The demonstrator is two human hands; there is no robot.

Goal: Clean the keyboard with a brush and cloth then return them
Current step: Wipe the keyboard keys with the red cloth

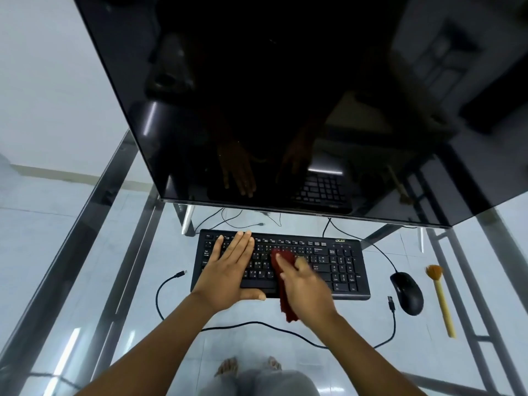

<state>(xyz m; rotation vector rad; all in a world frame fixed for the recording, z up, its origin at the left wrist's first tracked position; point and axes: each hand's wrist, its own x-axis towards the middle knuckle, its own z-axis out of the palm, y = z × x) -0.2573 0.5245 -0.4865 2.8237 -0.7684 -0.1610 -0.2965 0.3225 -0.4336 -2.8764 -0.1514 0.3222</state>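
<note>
**Two hands on the keyboard, one with a red cloth**

The left hand (232, 267) lies flat on the left part of the black keyboard (328, 264). Its fingers are straight and close together, and they hold nothing. The thumb sits on the near edge of the keyboard.

The right hand (307, 287) is in the middle of the frame, just right of the left hand. It is closed around a dark red cloth (283, 260) and presses it on the keys in the middle of the keyboard. This hand looks a bit blurry. One end of the cloth sticks out past the fingers, and the other end hangs down over the near edge of the keyboard.

The brush (440, 298) lies on the right side of the frame, just right of a black mouse (407, 292). No hand touches it. It has a pale yellow handle and brown bristles that point away from the person.

The counter (120, 281) is clear glass with a metal frame. Black cables (160, 290) lie on it. A big dark screen (271, 95) fills the top of the frame, and the hands show in it like in a mirror. Through the glass you can see a pale tiled floor (43, 224) and the person's bare feet (228, 367) at the bottom.
</note>
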